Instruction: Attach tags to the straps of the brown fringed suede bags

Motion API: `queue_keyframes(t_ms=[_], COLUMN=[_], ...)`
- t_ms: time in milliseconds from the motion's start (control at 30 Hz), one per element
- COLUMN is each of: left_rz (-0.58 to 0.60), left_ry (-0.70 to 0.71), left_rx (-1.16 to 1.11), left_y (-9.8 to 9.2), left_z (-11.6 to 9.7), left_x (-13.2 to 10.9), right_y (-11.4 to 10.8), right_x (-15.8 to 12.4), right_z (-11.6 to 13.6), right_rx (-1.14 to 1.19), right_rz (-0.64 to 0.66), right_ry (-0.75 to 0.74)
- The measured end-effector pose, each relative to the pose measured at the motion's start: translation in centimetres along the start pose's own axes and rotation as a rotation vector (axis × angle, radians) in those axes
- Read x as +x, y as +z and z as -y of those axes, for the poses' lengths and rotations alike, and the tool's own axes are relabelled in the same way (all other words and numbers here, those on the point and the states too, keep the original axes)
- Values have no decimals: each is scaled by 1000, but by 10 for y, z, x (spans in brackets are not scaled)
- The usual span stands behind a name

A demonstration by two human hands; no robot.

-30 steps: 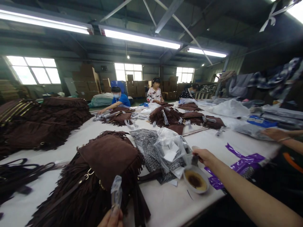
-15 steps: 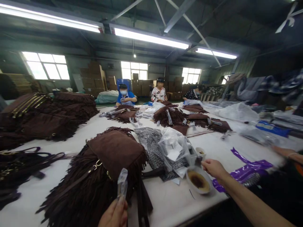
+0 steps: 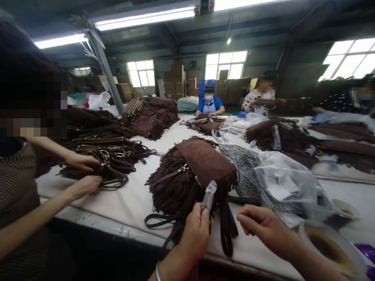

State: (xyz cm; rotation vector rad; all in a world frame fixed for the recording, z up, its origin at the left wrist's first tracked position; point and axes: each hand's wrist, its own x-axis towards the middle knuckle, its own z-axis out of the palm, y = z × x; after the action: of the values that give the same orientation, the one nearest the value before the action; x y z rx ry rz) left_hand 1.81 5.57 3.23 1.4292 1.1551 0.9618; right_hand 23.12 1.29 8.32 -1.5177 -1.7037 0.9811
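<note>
My left hand (image 3: 195,228) is closed around a clear plastic wrapping (image 3: 209,195) that covers something narrow, upright in front of a brown fringed bag (image 3: 208,160). The bag lies on the table with its gold clasp and dark straps (image 3: 227,228) showing; the straps hang toward the front edge. To the right, my right hand (image 3: 260,226) is in the air, thumb and fingers pressed together; whatever they may hold is too small to make out. A white bowl (image 3: 307,253) with brown residue inside sits by my right forearm.
Clear plastic bags with white paper (image 3: 281,191) lie over grey woven cloth (image 3: 240,164). At left, a co-worker's hands (image 3: 83,187) handle dark straps. Brown bags (image 3: 152,117) are piled behind. More people (image 3: 209,103) work across the table. Purple plastic (image 3: 366,249) shows at lower right.
The view has turned left, bringing in the co-worker at left. My right hand has moved from beside the bowl toward my left hand, which still grips the plastic wrapping.
</note>
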Motion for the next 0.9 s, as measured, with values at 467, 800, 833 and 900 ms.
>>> queue_keyframes(t_ms=[467, 800, 833, 900], left_rz=[-65, -349, -356, -331], left_ry=[318, 533, 568, 608], left_rx=[357, 873, 897, 884], left_y=[-8, 1, 0, -2], left_z=[-1, 27, 31, 35], left_x=[-8, -8, -8, -7], right_y=[59, 63, 63, 63], right_x=[62, 71, 72, 73], right_z=[28, 32, 32, 32], right_rx=[-153, -373, -379, -381], right_rz=[-42, -102, -101, -103], right_ry=[-1, 75, 67, 49])
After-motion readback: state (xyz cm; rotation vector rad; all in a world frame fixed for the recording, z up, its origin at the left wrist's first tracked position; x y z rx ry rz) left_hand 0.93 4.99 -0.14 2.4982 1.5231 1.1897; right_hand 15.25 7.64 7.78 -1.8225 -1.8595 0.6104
